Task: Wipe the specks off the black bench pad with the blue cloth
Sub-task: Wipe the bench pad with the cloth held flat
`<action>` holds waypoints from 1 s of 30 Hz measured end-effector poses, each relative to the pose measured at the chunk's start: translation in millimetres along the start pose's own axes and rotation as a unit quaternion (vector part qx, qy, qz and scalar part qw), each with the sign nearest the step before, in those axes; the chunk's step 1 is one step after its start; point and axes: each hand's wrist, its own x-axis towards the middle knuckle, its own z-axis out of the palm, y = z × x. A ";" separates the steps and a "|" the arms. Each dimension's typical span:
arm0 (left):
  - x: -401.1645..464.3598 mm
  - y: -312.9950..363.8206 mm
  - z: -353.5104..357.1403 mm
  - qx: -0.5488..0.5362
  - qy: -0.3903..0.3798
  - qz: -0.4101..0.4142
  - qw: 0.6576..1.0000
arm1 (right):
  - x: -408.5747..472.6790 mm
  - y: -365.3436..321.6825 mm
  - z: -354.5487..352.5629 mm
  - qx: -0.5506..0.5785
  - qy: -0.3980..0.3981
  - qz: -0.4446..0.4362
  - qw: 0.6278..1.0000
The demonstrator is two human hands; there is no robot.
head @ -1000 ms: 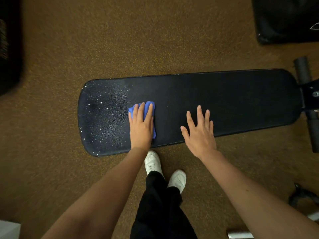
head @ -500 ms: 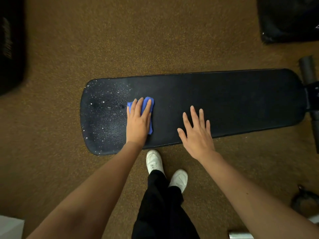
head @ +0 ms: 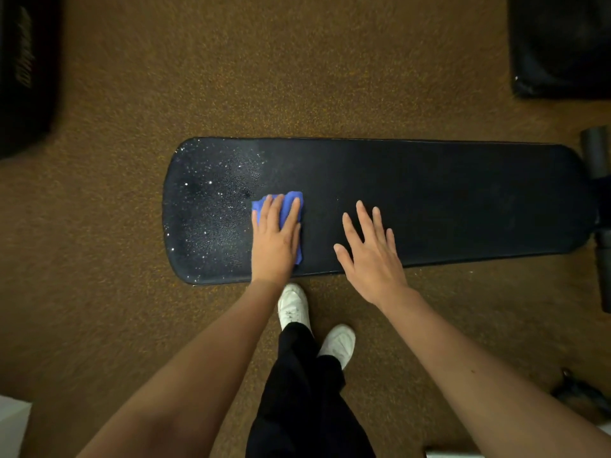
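Head view. My left hand [head: 274,241] lies flat on the blue cloth [head: 285,206], fingers straight and together, pressing it onto the black bench pad [head: 446,200]. The cloth sits left of the pad's middle, nearer the near edge than the far one; its folds show past my fingertips and along the right side of the hand. White specks [head: 205,206] cover the pad's left end, from the rounded left edge up to the cloth; they are densest toward the far left corner and along the near left edge. The pad surface right of the cloth shows plain black.

My right hand [head: 372,256] is released, fingers spread and straight, over the pad near its near edge, right of the cloth and apart from it. Contact with the pad cannot be confirmed.

My white shoes [head: 292,307] stand on the brown carpet [head: 297,77] just beside the pad's near edge.
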 end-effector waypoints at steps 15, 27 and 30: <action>-11.3 12.7 2.9 -0.016 0.023 -0.036 0.999 | -7.8 -11.0 10.1 -0.029 -0.006 0.019 0.999; -24.0 -4.8 -3.8 -0.004 0.051 -0.122 0.991 | -4.9 -17.5 12.3 -0.044 -0.010 0.022 0.999; -21.6 9.6 2.4 -0.014 0.039 -0.069 0.997 | -2.7 -25.5 14.5 -0.041 -0.009 0.001 0.999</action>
